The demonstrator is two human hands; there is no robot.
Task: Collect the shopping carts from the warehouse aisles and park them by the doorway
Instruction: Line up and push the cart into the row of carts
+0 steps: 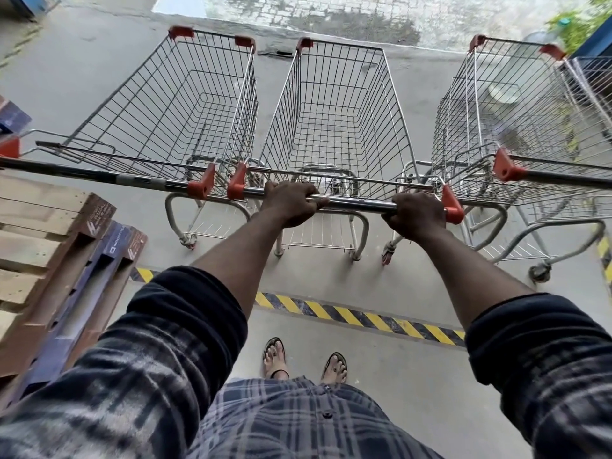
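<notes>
1. Head view: left hand (291, 203) and right hand (415, 215) grip the handle (354, 203) of the middle cart (334, 111).
2. It stands between the left cart (178, 104) and right cart (490, 104), near the doorway (298, 11).
3. Parking looks nearly done; next, let go.

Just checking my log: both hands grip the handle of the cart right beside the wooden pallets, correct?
Not quite. The head view shows the left hand and right hand both gripping the handle of the middle cart. The left cart is the one beside the wooden pallets, and no hand touches it.
</notes>
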